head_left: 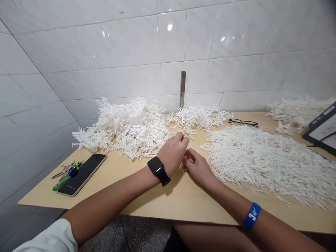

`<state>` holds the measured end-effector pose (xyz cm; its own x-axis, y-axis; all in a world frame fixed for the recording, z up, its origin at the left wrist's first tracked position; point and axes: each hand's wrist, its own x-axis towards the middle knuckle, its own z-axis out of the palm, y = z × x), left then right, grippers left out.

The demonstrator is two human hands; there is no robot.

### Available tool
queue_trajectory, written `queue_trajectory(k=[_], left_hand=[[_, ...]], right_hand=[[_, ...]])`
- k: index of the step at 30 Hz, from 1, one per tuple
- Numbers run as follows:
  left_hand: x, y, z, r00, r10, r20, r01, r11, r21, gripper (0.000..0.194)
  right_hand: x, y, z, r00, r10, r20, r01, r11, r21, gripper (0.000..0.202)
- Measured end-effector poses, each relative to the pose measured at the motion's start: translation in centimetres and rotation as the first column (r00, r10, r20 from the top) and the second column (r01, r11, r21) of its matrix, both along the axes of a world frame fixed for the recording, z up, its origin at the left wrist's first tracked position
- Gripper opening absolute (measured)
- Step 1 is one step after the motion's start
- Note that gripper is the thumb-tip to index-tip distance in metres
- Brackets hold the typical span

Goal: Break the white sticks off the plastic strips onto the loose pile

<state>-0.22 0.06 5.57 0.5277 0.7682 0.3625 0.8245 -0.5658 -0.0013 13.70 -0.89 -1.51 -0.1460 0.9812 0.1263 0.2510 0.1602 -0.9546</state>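
My left hand (173,152), with a black watch (155,165) on its wrist, is over the middle of the table, its fingers curled and partly hidden behind its back. Touching or nearly touching it is my right hand (196,165), fingers bent in a pinch; what they hold is too small to make out. A blue band (252,215) circles my right forearm. Beyond my left hand lies a loose heap of white branched plastic pieces (131,126), with a smaller heap (199,117) behind the hands. Right of my right hand spreads a wide layer of thin white pieces (267,161).
A phone (82,175) and keys (68,170) with a green tag lie at the table's left. Black glasses (243,122) rest near the wall. At the right are another white pile (299,110) and a dark-framed object (324,129). A metal strip (182,88) stands against the tiled wall.
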Motion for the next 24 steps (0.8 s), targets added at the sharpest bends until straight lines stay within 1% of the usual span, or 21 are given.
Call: queue_trajectory(k=[1,3,4,6,9,12,13,15,18,21,24], left_hand=[[0.2,0.0,-0.2,1.0,-0.008,-0.026,0.008,1.0,0.012,0.017],[0.2,0.1,-0.8,0.998,-0.019,-0.064,0.021,0.999,0.034,0.012],[0.1,0.2,-1.1,0.998,-0.015,-0.056,0.016,1.0,0.026,0.01],[-0.2,0.3,-1.7,0.999,0.029,0.021,-0.029,1.0,-0.004,0.008],[-0.4,0.2,-2.5,0.986,0.092,0.14,-0.083,0.994,-0.067,0.015],[-0.7,0.3,-3.4,0.986,0.098,0.138,-0.071,0.98,-0.184,0.026],[-0.9,0.4,-3.8,0.989,0.079,0.128,-0.049,0.974,-0.222,0.03],[-1.5,0.9,-4.5,0.992,-0.002,0.126,0.036,0.962,-0.272,0.034],[-2.6,1.9,-5.3,0.974,-0.139,0.177,0.188,0.936,-0.298,0.029],[-3.2,2.8,-5.6,0.957,-0.178,0.231,0.249,0.912,-0.328,0.03],[-3.3,3.2,-5.8,0.941,-0.227,0.249,0.306,0.885,-0.35,0.033]], right_hand=[[-0.1,0.0,-0.2,0.997,0.018,-0.077,-0.02,0.999,-0.032,0.013],[-0.1,0.2,-0.7,0.984,0.038,-0.174,-0.049,0.997,-0.058,0.016],[0.0,0.3,-0.9,0.979,0.039,-0.201,-0.053,0.996,-0.066,0.017],[0.2,0.6,-1.3,0.966,0.035,-0.256,-0.061,0.994,-0.093,0.02],[0.6,1.0,-1.7,0.932,0.039,-0.36,-0.09,0.988,-0.126,0.025],[0.7,1.2,-1.9,0.916,0.034,-0.4,-0.093,0.987,-0.129,0.024],[0.7,1.2,-1.8,0.92,0.022,-0.39,-0.079,0.988,-0.13,0.024],[0.7,1.2,-1.7,0.935,-0.002,-0.355,-0.049,0.99,-0.134,0.025],[0.9,1.1,-1.3,0.965,-0.007,-0.261,-0.027,0.991,-0.129,0.027],[1.6,1.0,-0.8,0.996,0.027,-0.088,-0.033,0.997,-0.069,0.028],[2.7,1.0,-0.5,0.994,0.073,0.078,-0.071,0.997,-0.03,0.03]])
